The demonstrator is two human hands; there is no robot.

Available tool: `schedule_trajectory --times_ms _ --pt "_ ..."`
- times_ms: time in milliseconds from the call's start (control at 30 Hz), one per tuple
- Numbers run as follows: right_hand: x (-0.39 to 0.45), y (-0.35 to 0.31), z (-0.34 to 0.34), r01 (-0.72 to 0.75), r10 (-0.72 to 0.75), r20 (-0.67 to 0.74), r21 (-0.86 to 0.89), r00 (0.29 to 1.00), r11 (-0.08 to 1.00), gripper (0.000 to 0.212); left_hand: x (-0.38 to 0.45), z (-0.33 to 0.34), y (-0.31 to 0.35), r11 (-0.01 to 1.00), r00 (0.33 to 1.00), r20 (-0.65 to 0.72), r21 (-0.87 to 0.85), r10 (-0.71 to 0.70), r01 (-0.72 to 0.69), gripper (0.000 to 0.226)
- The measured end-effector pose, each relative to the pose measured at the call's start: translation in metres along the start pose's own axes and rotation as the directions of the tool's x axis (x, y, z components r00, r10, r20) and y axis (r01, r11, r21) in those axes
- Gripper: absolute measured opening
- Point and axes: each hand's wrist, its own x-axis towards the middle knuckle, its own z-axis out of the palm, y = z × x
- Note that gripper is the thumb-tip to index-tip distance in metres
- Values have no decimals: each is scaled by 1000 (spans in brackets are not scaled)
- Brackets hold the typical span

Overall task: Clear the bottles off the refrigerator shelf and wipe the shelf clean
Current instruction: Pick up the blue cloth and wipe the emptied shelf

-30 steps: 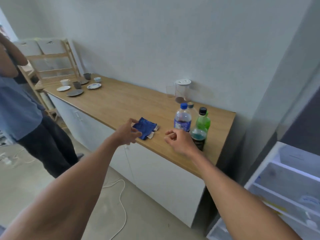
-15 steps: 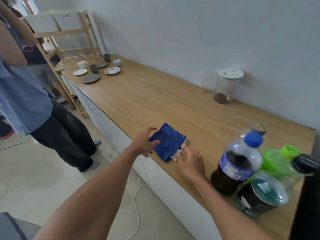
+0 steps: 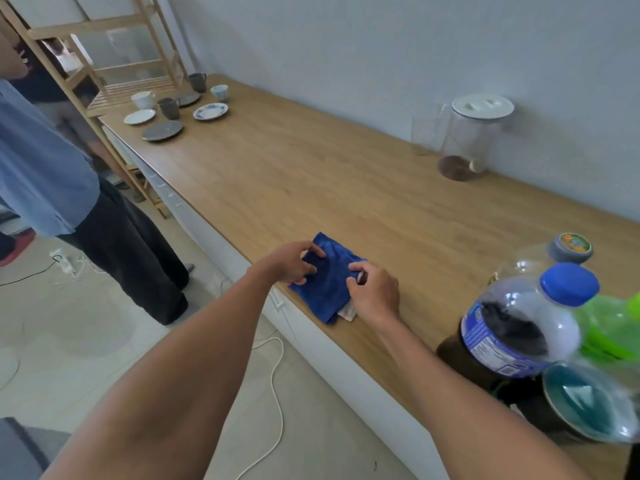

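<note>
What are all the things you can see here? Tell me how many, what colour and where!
Folded blue cloth: one, blue, counter's front edge.
Plastic drink bottles: about four, blue, grey and green caps, counter's right end.
Clear lidded jar: one, white lid, by the wall.
Clear glass: one, left of the jar.
Cups and plates: several, white, grey, blue-patterned, counter's far end.
Wooden rack: one, beyond the counter.
Wooden counter: one, brown.
Bystander: one, blue shirt, left.
Left hand: on the cloth.
Right hand: on the cloth.
</note>
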Motion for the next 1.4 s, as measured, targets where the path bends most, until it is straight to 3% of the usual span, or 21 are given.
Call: schedule_trajectory --times_ms 300,567,733,1067,1233,1400 --pt "-70 -9 -19 16 10 -80 319 997 948 23 -73 -1 -9 996 998 -19 -77 53 -54 30" --pt "-183 -5 -70 48 -17 -89 357 996 933 27 -205 22 -7 976 985 -20 -128 173 -174 31" --pt "-275 5 -129 147 -103 -170 276 980 950 31 -301 55 9 943 959 -44 -178 279 -282 32" --pt "-447 81 -261 110 -44 -338 179 940 978 33 -438 180 90 871 885 65 -227 461 -436 32" --pt "-493 150 -326 18 53 -422 162 905 987 35 -462 260 155 841 829 163 -191 535 -506 32" --pt "-505 239 -389 -113 166 -491 135 855 984 35 -448 367 228 796 789 136 -200 600 -571 35"
